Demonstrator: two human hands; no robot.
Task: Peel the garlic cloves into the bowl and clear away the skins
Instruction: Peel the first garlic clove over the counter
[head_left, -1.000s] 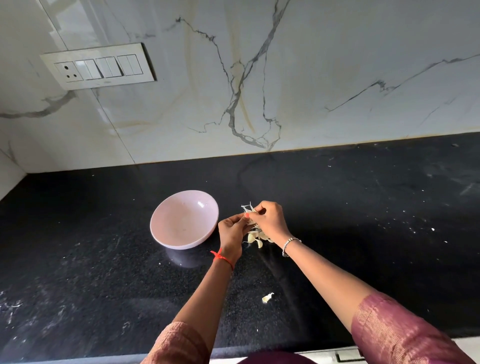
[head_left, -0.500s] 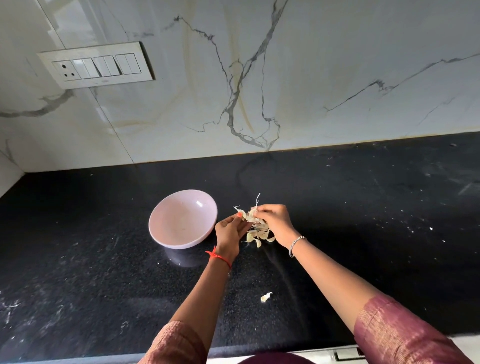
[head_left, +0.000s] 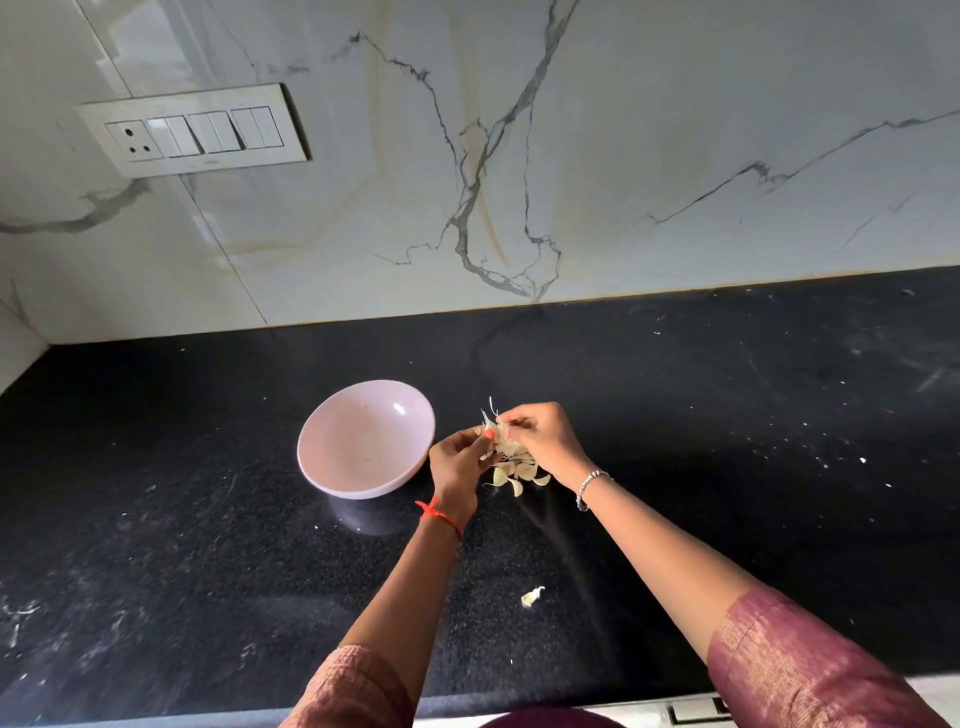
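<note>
Near the middle of the frame, the left hand (head_left: 457, 462) and right hand (head_left: 540, 436) both pinch a garlic clove (head_left: 501, 439), just right of the pink bowl (head_left: 332, 478).

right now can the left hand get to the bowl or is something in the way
Probably yes: the left hand sits right beside the pink bowl, with nothing lying between them. It is busy, though, pinching the garlic together with the right hand.
</note>
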